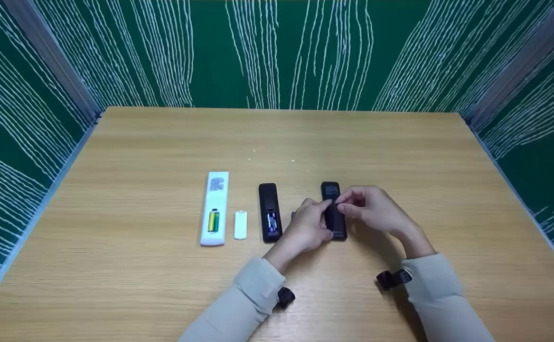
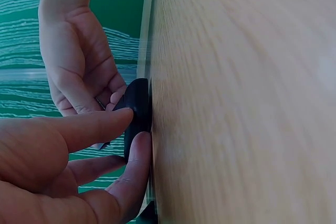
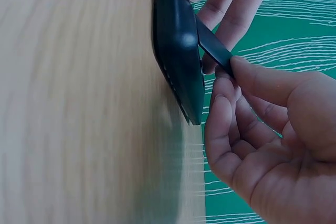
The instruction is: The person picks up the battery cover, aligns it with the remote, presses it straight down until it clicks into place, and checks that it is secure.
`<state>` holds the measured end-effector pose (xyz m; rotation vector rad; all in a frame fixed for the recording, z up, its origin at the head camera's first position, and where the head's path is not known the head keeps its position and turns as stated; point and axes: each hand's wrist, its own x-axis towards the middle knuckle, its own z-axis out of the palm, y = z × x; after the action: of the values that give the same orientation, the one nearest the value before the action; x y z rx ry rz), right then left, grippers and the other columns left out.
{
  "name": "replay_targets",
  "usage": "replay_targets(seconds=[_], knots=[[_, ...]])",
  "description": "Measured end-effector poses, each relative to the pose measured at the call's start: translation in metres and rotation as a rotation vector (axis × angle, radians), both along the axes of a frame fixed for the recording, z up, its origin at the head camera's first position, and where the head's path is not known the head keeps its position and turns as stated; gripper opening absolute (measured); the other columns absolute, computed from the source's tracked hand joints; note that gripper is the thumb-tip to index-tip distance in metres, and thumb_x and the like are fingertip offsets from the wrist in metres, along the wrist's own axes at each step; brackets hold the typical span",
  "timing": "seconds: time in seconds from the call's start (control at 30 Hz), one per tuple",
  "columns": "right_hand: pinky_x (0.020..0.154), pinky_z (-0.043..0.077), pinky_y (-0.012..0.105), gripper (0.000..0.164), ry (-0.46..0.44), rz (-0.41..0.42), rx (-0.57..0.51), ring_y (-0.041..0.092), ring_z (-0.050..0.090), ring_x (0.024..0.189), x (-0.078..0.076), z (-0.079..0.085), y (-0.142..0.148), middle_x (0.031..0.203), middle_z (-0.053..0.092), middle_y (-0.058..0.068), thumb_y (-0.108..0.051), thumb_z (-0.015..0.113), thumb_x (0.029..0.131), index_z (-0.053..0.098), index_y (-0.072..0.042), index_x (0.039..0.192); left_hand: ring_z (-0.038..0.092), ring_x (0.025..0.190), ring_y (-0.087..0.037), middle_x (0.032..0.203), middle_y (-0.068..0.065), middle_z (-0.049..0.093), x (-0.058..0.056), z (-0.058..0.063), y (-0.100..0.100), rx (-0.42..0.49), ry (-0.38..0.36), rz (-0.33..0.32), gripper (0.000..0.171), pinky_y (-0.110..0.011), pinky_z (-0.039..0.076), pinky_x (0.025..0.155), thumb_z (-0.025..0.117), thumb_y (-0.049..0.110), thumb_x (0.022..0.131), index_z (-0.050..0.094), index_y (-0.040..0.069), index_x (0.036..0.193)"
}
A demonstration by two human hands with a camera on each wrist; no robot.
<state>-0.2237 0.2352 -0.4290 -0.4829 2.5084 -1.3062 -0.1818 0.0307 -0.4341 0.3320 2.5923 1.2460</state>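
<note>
At the right of the row, a black remote control (image 1: 331, 190) lies back side up on the table. My left hand (image 1: 308, 227) grips its near part, with fingers (image 2: 105, 127) against its sides in the left wrist view. My right hand (image 1: 376, 209) pinches a thin black battery cover (image 3: 215, 46) between thumb and fingertips. In the right wrist view the cover slants up from the remote, one end at its back. The left hand hides much of the remote's near half in the head view.
Left of the hands lies another black remote (image 1: 268, 197), batteries (image 1: 271, 222) showing in its uncovered compartment. Further left are a white battery cover (image 1: 240, 225) and a white remote (image 1: 215, 199) holding yellow and green batteries (image 1: 213, 221). Small white specks dot the wooden table (image 1: 163, 142); green walls surround it.
</note>
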Motion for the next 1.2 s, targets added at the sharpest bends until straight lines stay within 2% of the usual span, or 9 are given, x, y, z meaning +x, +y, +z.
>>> replay_targets(seconds=[0.23, 0.57, 0.87, 1.2], knots=[[0.074, 0.050, 0.022, 0.009, 0.032, 0.001, 0.018, 0.015, 0.064, 0.084, -0.0013, -0.0024, -0.0017, 0.093, 0.074, 0.010, -0.008, 0.072, 0.101, 0.076, -0.003, 0.107, 0.058, 0.117, -0.024, 0.136, -0.014, 0.057, -0.0006, 0.0004, -0.0001, -0.026, 0.014, -0.006, 0.080, -0.038, 0.043, 0.111, 0.081, -0.001, 0.084, 0.050, 0.004, 0.158], [0.078, 0.049, 0.024, 0.007, 0.057, -0.015, 0.054, 0.020, 0.063, 0.088, -0.0015, -0.0042, -0.0034, 0.094, 0.074, 0.007, -0.009, 0.073, 0.100, 0.077, -0.007, 0.105, 0.057, 0.115, -0.024, 0.137, -0.015, 0.056, 0.0000, 0.0010, -0.0006, -0.003, 0.008, -0.005, 0.081, -0.034, 0.046, 0.109, 0.080, -0.003, 0.084, 0.049, 0.004, 0.158], [0.078, 0.050, 0.024, 0.007, 0.071, -0.029, 0.066, 0.020, 0.065, 0.086, -0.0012, -0.0076, -0.0052, 0.093, 0.074, 0.006, -0.008, 0.073, 0.099, 0.078, -0.007, 0.104, 0.056, 0.114, -0.023, 0.136, -0.013, 0.056, -0.0001, -0.0001, 0.0001, 0.012, -0.019, 0.003, 0.082, -0.033, 0.047, 0.108, 0.080, -0.003, 0.084, 0.049, 0.006, 0.159], [0.079, 0.051, 0.023, 0.007, 0.097, -0.023, 0.092, 0.018, 0.067, 0.089, -0.0018, -0.0098, -0.0069, 0.097, 0.077, 0.004, -0.010, 0.074, 0.100, 0.079, -0.008, 0.104, 0.057, 0.114, -0.022, 0.138, -0.014, 0.056, -0.0009, -0.0003, 0.0001, -0.015, 0.003, -0.007, 0.081, -0.030, 0.047, 0.105, 0.079, -0.004, 0.083, 0.050, 0.004, 0.158]])
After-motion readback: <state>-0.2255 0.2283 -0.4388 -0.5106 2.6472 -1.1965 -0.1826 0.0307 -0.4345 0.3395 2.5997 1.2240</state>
